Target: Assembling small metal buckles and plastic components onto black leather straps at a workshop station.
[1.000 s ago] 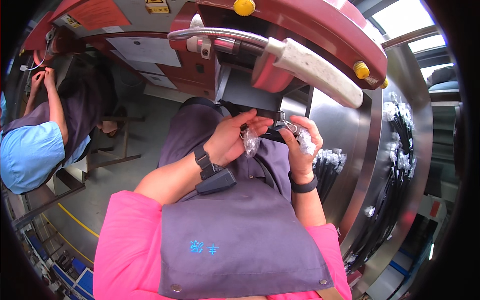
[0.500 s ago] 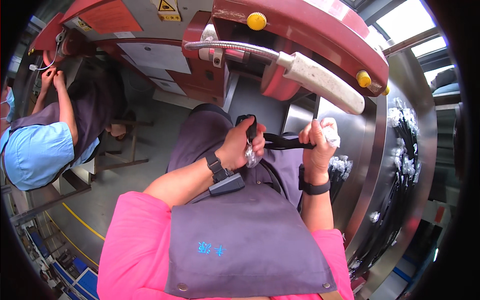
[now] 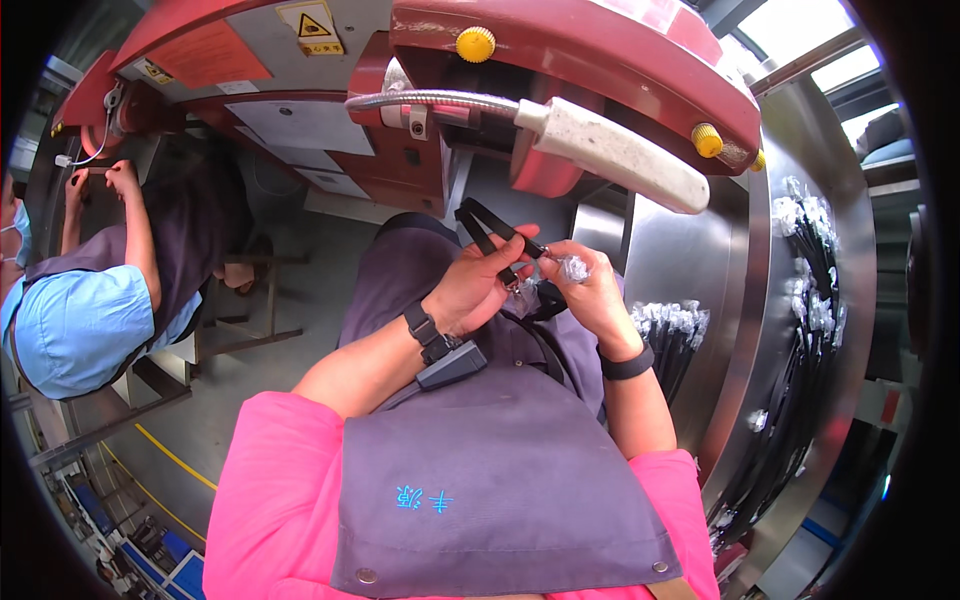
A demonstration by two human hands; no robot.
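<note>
Just beyond my lap, both hands hold a narrow black strap point(image 3: 490, 214), folded into a loop that sticks up past my fingers. Its ends seem to carry metal fittings wrapped in clear plastic. My left hand point(image 3: 468, 290) is closed on the strap, thumb on top, and a plastic-wrapped end hangs beside its fingers. Close by on the right, my right hand point(image 3: 592, 297) pinches the other end, where crumpled clear plastic point(image 3: 571, 268) shows between the fingers. Some black strap below is partly hidden by the hands.
Ahead stands a red machine point(image 3: 580, 50) with yellow knobs and a pale lamp point(image 3: 620, 152) on a bendable arm. At right, bundles of black straps point(image 3: 800, 360) with plastic-wrapped ends lie in a metal trough; another bundle point(image 3: 672, 330) is nearer. A co-worker point(image 3: 85, 315) sits at left.
My right hand has moved left and toward me, close to the left hand. The strap, stretched between the hands before, is now folded in a loop. The co-worker's hands have moved apart.
</note>
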